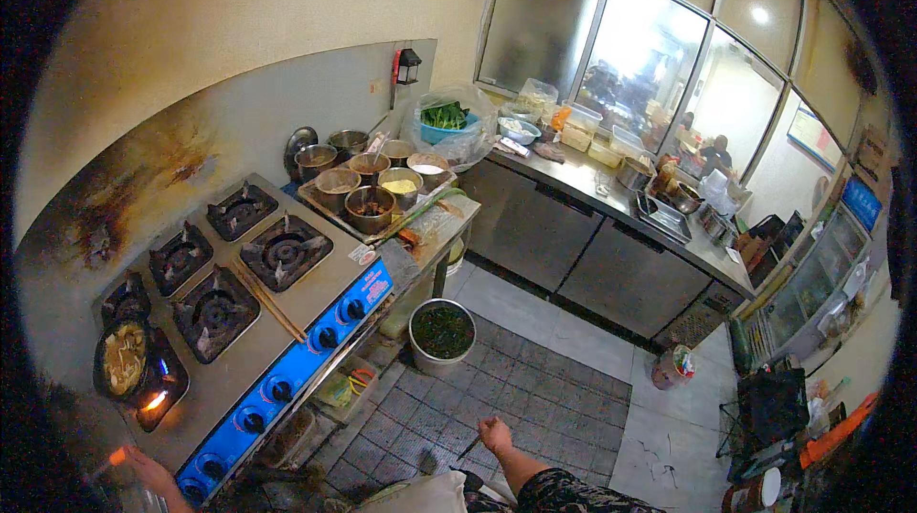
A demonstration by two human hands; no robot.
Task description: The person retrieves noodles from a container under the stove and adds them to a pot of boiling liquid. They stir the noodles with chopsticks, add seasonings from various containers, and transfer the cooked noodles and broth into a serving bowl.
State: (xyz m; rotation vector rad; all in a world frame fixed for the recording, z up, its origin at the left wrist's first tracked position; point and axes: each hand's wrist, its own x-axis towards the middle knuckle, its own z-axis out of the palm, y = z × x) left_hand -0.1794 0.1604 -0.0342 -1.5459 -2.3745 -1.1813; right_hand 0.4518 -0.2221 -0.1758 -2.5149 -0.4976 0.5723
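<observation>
At the lower left edge my left hand (pixel 151 471) is beside the front corner of the gas stove. A bright orange spot lies at its fingertips; its grip is too dim to make out. Close by on the lit front-left burner, a dark pan (pixel 103 374) holds pale food (pixel 125 360) in liquid, with orange flame (pixel 156 399) at its side. My right hand (pixel 495 434) hangs over the floor mat, fingers curled closed. A thin dark stick-like thing (pixel 468 450) shows by it, its kind unclear.
Wooden chopsticks (pixel 270 301) lie across the stove (pixel 222 255). Beyond it stands a tray of metal seasoning pots (pixel 371 208). A white bucket of dark greens (pixel 442 333) sits on the mat (pixel 535 389). A steel counter (pixel 611 217) with containers runs along the back; another bucket (pixel 673 367) stands right.
</observation>
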